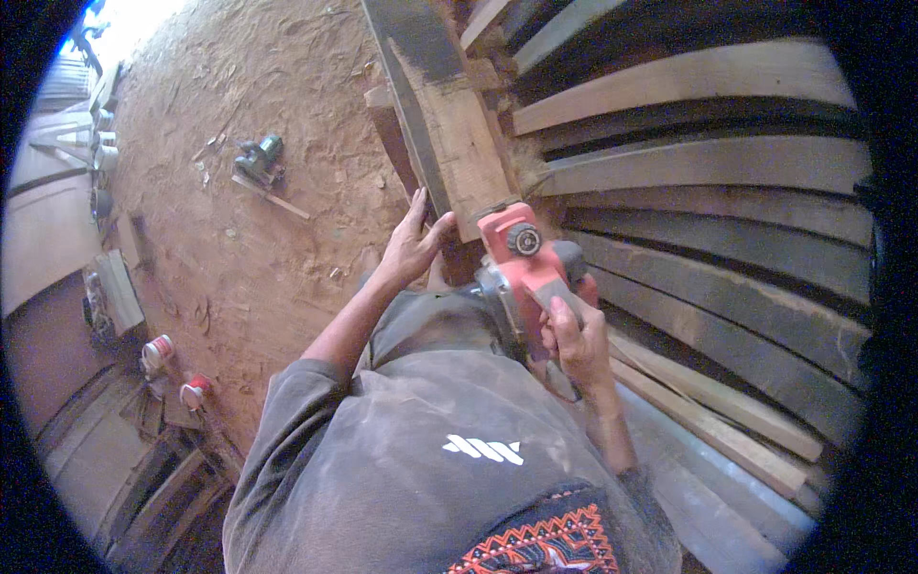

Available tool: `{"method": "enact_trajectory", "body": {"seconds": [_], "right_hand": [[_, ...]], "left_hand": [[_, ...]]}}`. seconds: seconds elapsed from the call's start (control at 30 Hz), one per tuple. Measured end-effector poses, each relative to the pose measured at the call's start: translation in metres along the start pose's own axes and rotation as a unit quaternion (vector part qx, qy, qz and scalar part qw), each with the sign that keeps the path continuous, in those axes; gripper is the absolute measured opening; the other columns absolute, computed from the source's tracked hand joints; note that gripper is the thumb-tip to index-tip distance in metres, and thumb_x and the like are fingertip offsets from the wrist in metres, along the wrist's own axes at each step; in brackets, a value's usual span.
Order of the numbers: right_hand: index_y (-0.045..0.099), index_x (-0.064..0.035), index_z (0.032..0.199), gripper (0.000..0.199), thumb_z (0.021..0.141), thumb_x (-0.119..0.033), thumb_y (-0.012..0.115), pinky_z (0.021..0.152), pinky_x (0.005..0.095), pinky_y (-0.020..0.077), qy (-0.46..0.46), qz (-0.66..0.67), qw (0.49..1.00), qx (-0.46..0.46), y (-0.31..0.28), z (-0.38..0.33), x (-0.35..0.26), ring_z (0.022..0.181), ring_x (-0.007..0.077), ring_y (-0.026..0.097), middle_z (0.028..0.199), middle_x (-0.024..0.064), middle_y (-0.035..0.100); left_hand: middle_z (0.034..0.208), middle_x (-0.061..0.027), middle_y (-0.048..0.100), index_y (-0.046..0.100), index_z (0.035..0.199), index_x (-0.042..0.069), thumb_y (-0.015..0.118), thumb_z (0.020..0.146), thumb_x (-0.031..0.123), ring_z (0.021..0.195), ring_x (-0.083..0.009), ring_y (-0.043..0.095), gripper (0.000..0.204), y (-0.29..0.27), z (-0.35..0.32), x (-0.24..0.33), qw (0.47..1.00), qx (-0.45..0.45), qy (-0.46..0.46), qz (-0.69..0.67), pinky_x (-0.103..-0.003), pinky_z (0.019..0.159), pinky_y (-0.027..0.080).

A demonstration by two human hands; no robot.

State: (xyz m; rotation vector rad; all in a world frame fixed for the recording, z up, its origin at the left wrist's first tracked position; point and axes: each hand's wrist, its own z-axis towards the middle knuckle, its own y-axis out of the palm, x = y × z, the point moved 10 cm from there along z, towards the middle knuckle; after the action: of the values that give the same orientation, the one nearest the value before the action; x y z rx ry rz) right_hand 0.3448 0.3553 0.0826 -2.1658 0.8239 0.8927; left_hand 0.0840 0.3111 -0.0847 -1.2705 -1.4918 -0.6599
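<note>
A red electric hand planer (512, 258) with a black front knob is at the near end of a long wooden plank (459, 129). My right hand (576, 337) is wrapped round the planer's rear handle, its thumb lying along the top. The plank's upper face is pale and bare toward me and dark grey farther away. My left hand (418, 239) rests against the plank's left edge near that end, fingers stretched forward and thumb apart. Whatever lies beneath the planer is hidden by its body.
Stacked boards (708, 163) fill the right side, close beside the planer. On the dusty ground to the left lies a green power tool (260, 161) by a thin stick. Two small red-and-white tins (195, 392) and wood offcuts (119, 287) are farther left.
</note>
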Motion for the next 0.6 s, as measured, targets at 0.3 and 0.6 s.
{"method": "enact_trajectory", "body": {"seconds": [0.3, 0.6], "right_hand": [[0.076, -0.0088, 0.110, 0.058, 0.107, -0.054, 0.039, 0.051, 0.0355, 0.0457, -0.149, -0.118, 0.980, -0.052, 0.074, 0.185, -0.186, 0.051, 0.0162, 0.055, 0.063, 0.0047, 0.062], [0.057, -0.0009, 0.131, 0.036, 0.100, -0.019, 0.057, 0.087, 0.0482, 0.0533, -0.251, -0.383, 0.883, -0.104, 0.074, 0.129, -0.101, 0.077, 0.0252, 0.059, 0.095, 0.0102, 0.063]], "left_hand": [[0.152, -0.0175, 0.049, 0.034, 0.156, 0.003, 0.065, 0.101, 0.037, 0.134, -0.0279, 0.054, 0.071, -0.028, -0.060, -0.093, 0.971, 0.074, -0.184, -0.136, -0.041, 0.100, 0.053], [0.140, -0.0113, 0.060, 0.048, 0.148, 0.005, 0.067, 0.100, 0.034, 0.112, -0.0277, 0.068, 0.059, -0.101, -0.091, -0.210, 0.885, 0.118, -0.295, -0.340, -0.039, 0.086, 0.057]]}}
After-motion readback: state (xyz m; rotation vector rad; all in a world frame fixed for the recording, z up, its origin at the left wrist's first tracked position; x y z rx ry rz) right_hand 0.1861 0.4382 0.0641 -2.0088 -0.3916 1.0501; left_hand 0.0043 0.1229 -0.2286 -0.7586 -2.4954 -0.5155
